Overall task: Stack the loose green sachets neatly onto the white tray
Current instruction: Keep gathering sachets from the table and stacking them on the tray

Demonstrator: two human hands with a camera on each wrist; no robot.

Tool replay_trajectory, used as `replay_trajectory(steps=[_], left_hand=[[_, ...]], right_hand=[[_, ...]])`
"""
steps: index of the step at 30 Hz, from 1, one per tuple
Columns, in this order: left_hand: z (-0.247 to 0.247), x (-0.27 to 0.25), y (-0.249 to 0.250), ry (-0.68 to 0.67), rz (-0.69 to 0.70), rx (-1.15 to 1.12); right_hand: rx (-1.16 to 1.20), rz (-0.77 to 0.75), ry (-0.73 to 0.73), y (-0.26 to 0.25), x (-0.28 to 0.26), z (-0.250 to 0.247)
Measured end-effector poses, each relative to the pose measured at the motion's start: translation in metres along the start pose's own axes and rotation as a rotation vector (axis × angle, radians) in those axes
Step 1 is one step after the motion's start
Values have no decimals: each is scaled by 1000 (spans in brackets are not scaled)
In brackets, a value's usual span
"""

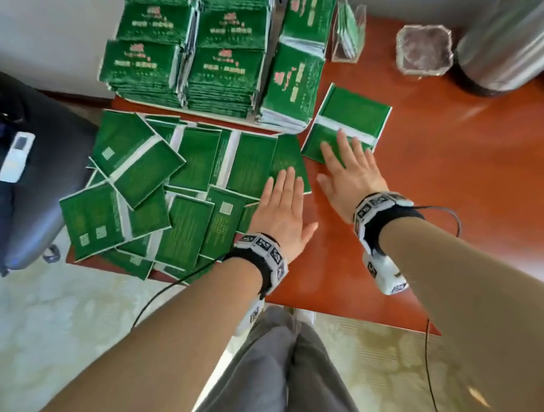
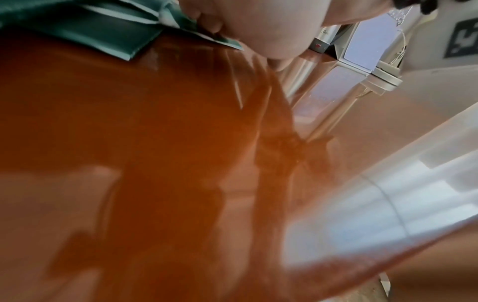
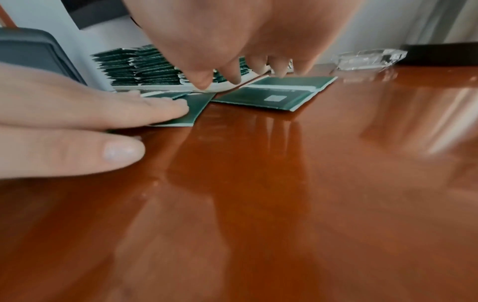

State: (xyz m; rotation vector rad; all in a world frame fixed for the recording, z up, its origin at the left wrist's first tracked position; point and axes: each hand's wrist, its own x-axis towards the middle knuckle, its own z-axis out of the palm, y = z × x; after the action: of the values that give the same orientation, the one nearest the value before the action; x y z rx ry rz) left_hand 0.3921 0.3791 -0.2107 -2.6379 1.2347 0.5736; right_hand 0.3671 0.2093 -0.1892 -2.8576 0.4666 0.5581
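Tall stacks of green sachets (image 1: 194,36) stand on the white tray (image 1: 206,114) at the back of the orange table. Several loose sachets (image 1: 151,193) lie scattered in front of it. My left hand (image 1: 283,193) lies flat, fingers straight, on the rightmost sachet of the loose pile (image 1: 289,155). My right hand (image 1: 346,160) presses flat on a separate sachet (image 1: 351,113) to the right of the tray. In the right wrist view, right fingertips (image 3: 232,78) reach that sachet (image 3: 271,96); the left hand (image 3: 77,122) covers its sachet (image 3: 192,111). The left wrist view shows sachet edges (image 2: 103,30) under the palm.
A clear holder with sachets (image 1: 349,32), a glass ashtray (image 1: 424,50) and a steel canister (image 1: 516,43) stand at the back right. A dark chair with a white remote (image 1: 17,155) sits left of the table. The table's front edge (image 1: 353,315) is near my legs.
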Motion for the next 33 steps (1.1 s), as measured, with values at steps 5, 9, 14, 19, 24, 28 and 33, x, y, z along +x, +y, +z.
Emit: replay_trajectory(steps=[5, 9, 14, 19, 24, 28, 33], left_hand=[[7, -8, 0, 27, 58, -38], [10, -14, 2, 37, 157, -67], [17, -24, 18, 55, 240, -84], [13, -27, 26, 90, 187, -32], [0, -5, 34, 158, -38, -109], [4, 13, 45, 120, -204, -191], [19, -2, 51, 141, -7, -93]], right_hand=[[37, 35, -36, 10, -12, 13], [89, 48, -21, 21, -32, 12], [31, 35, -55, 37, -45, 10], [44, 8, 20, 37, -39, 2], [88, 6, 66, 31, -5, -6], [127, 5, -20, 33, 3, 7], [125, -10, -11, 56, -26, 13]])
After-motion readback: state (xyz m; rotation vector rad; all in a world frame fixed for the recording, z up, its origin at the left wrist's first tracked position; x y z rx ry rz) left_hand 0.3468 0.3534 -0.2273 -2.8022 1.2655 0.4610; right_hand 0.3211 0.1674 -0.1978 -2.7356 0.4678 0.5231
